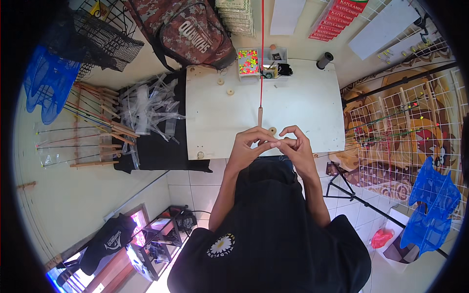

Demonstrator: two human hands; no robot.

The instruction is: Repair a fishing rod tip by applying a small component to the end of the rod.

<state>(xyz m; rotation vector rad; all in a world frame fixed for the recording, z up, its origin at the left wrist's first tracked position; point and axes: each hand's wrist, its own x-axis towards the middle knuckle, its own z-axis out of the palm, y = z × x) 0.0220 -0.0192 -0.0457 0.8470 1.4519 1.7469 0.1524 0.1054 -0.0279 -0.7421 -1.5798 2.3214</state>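
My left hand (250,147) and my right hand (295,149) meet at the fingertips over the table's near edge, both closed in pinches on something too small to make out. A thin strand seems to dangle below them. A thin red rod (262,58) with a wooden handle (260,117) runs away from me just beyond my fingers; whether my left fingers touch its end is unclear. A pale wooden disc (272,130) sits beside the handle, partly near my fingertips. Two more discs (230,92) lie on the white table (210,122) at the upper left.
A tray (248,63) of bright small pieces and a dark cylinder (325,60) stand at the back. Rods (124,131) and plastic sleeves (151,110) lie left, beside a backpack (181,31). Wire grids (391,132), blue nets (430,205) and a black stand (351,195) are right.
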